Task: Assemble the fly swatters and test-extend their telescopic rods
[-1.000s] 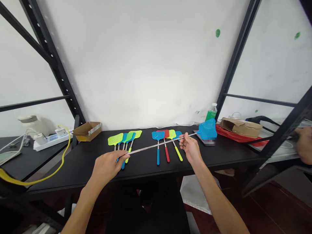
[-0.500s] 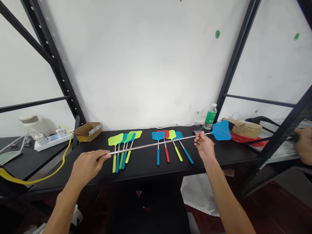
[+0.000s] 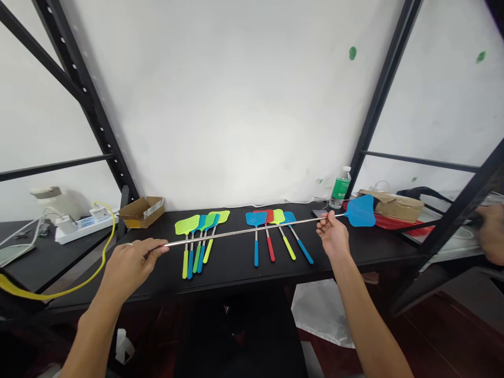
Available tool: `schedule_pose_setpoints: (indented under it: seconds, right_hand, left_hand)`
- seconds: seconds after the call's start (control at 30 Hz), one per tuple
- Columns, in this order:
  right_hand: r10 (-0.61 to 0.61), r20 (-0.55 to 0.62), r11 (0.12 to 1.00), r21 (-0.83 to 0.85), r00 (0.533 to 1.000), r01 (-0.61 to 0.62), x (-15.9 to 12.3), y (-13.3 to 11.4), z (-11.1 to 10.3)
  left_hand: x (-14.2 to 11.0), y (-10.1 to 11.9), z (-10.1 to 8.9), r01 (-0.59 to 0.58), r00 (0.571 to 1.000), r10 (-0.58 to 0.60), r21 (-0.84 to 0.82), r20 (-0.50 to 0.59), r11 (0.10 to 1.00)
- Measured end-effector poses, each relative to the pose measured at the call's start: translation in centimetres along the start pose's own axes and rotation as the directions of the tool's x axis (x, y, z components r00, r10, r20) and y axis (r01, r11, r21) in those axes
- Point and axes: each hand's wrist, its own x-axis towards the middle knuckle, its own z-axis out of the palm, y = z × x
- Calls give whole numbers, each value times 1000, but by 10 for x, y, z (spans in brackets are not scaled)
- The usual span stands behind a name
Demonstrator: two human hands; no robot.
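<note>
A blue fly swatter [image 3: 360, 211] with a long telescopic metal rod hangs level above the black table [image 3: 236, 265]. My left hand [image 3: 132, 261] is closed round its handle end at the left. My right hand [image 3: 334, 235] pinches the rod just short of the blue head. Under the rod lie two groups of swatters: a left group [image 3: 199, 236] with yellow-green and blue heads, and a right group [image 3: 273, 233] with blue, red and yellow-green heads.
A small cardboard box [image 3: 142, 211] sits at the back left, a green-labelled bottle [image 3: 340, 188] at the back right. A brown paper bag [image 3: 389, 205] lies on something red. A power strip [image 3: 84, 223] and yellow cable [image 3: 106, 247] are left. Another person's hand [image 3: 492, 233] shows far right.
My hands have drawn apart, the left going left and the right going right, and the swatter's rod has grown much longer. Its blue head has moved right.
</note>
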Motion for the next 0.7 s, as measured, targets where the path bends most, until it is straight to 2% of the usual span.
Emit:
schedule_pose_setpoints:
  seconds: [0.07,0.17,0.23,0.3,0.37,0.43,0.53,0.6,0.7]
  right_hand:
    - [7,-4,1000,28,1000,-7,-1,3,4]
    - [23,2,999,38,1000,-23,-2,8,7]
    - [40,7,999,26,999,-40,-2,9,7]
    - [47,15,999,21,999,-47,-2,9,7]
    - [40,21,999,29,999,-41,-2,7,7]
    - [27,24,999,30,999,-27,-2,6,7]
    - [2,22,1000,30,1000,-3,-3,7,8]
    - [-13,15,999,45,1000,13,-3,8,9]
    - [-17,17,997,78,1000,15,-4,9,10]
  left_hand:
    - [2,4,-3,-13,1000,13,14,-16,1000]
    - [5,22,-11,-34,990,33,0,-134,999]
    - [5,39,-16,-40,972,23,-68,-234,997]
    - [4,56,-18,-23,960,-29,-180,-277,983]
    - [4,69,-16,25,972,-103,-339,-213,940]
    - [4,77,-10,103,987,-150,-505,-53,857]
    - [6,81,0,217,975,-125,-647,186,731]
    - [7,81,5,271,956,-106,-687,273,674]
    - [7,78,8,343,934,-122,-743,337,575]
